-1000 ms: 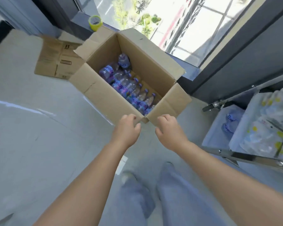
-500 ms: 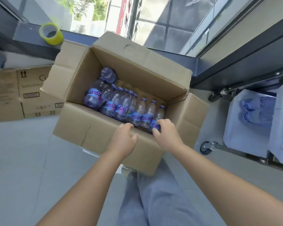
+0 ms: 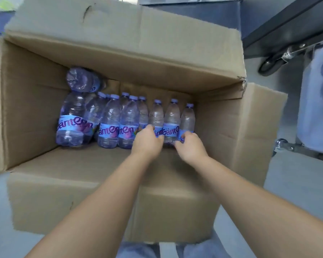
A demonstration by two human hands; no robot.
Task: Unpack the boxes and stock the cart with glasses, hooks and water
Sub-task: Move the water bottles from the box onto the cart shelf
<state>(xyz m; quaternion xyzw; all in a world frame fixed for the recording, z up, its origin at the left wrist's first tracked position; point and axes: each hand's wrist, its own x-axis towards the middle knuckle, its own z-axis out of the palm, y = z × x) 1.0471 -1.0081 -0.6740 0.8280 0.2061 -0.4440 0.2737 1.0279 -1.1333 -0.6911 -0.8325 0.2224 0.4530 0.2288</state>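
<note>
Inside the box: a row of upright water bottles (image 3: 131,120) is seen along the near wall of the open cardboard box (image 3: 175,58), caps up, blue labels facing the camera.
Left hand: the left hand (image 3: 147,142) is reached over the near rim, and its fingers are curled round the label band of 1 bottle in the right part of the row.
Right hand: the right hand (image 3: 189,146) is set just beside the left, and its fingers are curled round the label of the rightmost bottle (image 3: 187,120).
Grip detail: the fingertips of both hands are hidden behind the bottles, so how far they wrap cannot be told.
Lying bottle: 1 bottle (image 3: 82,81) is laid on its side on top of the left end of the row, against the far wall.
Box floor: bare cardboard is seen behind the row and to the right of the rightmost bottle, up to the right wall.
Edges: the far flap (image 3: 119,28) is folded back and outward; the right flap (image 3: 263,131) is turned down outside the box; the near flap (image 3: 73,192) hangs down toward the person under both forearms.
Right side: a cart (image 3: 295,146) with a metal frame and casters is seen near the right flap, with a strip of grey floor (image 3: 291,192) between them.
Cart load: pale wrapped packs (image 3: 317,116) are carried on the cart, with blue bottle shapes dimly seen through the wrap.
Left side: grey floor is seen beside the left wall of the box.
</note>
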